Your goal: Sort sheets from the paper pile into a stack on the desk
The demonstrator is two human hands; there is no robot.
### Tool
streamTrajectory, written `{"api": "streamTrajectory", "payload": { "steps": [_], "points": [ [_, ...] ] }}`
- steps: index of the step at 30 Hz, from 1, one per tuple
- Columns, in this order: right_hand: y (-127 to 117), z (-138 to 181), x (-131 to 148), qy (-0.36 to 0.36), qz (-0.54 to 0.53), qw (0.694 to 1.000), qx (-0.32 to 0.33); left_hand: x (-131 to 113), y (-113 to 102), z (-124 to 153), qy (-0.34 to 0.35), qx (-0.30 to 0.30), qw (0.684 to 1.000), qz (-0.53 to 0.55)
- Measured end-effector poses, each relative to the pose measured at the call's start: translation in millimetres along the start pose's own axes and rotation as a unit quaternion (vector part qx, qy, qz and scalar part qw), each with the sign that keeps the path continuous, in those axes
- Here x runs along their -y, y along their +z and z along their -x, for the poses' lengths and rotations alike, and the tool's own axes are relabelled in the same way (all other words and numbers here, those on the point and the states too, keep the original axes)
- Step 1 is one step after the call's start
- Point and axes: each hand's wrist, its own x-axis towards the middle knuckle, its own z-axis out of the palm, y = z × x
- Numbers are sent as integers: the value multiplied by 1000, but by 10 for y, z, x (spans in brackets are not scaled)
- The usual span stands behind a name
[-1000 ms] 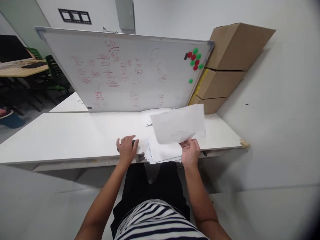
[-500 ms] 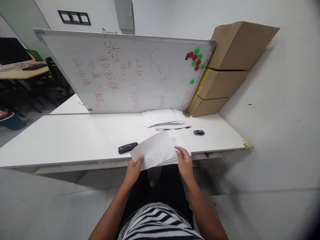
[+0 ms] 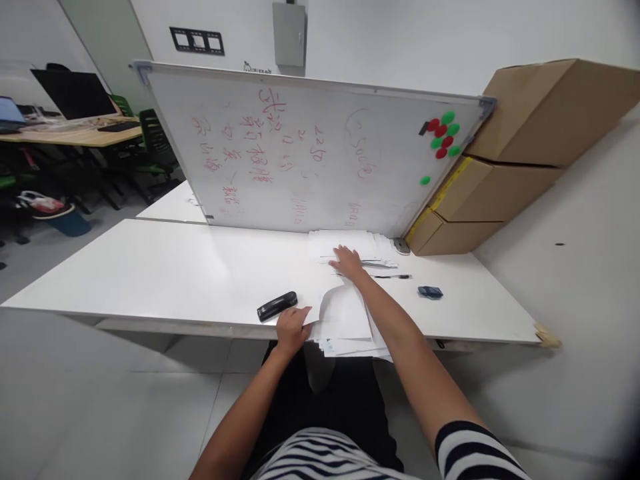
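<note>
My left hand (image 3: 293,330) pinches the left edge of a white paper sheet (image 3: 314,313), which curls up over a loose stack of papers (image 3: 350,320) at the table's front edge. Part of that stack overhangs the edge. My right hand (image 3: 347,262) reaches forward, fingers apart, touching the front of a second paper stack (image 3: 345,240) by the whiteboard. A black stapler (image 3: 277,306) lies just beyond my left hand. To the right of my right hand is a dark pen (image 3: 397,277).
A whiteboard (image 3: 280,153) with red writing and magnets stands along the back of the white table (image 3: 165,267). Several cardboard boxes (image 3: 530,113) are stacked at the right. A small dark packet (image 3: 430,292) and a grey round object (image 3: 401,245) lie at the right.
My right hand has left the near papers and moved forward to the far stack. The sheet in my left hand now curls at its left side. The view has shifted left.
</note>
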Motion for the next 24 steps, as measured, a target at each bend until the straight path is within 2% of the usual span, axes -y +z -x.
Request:
{"api": "streamTrajectory", "payload": {
  "steps": [6,11,19,24],
  "points": [
    [12,-78,-134,-32,45,998,28,-11,-5,32,-37,58,997,25],
    [-59,-130,-84,-23,65,997,37,-32,-29,5,-74,69,994,52],
    [7,-109,40,-7,47,999,0,-26,-6,29,-66,53,995,53],
    [71,-129,197,55,-11,997,-56,-33,11,14,-66,48,995,60]
  ]
}}
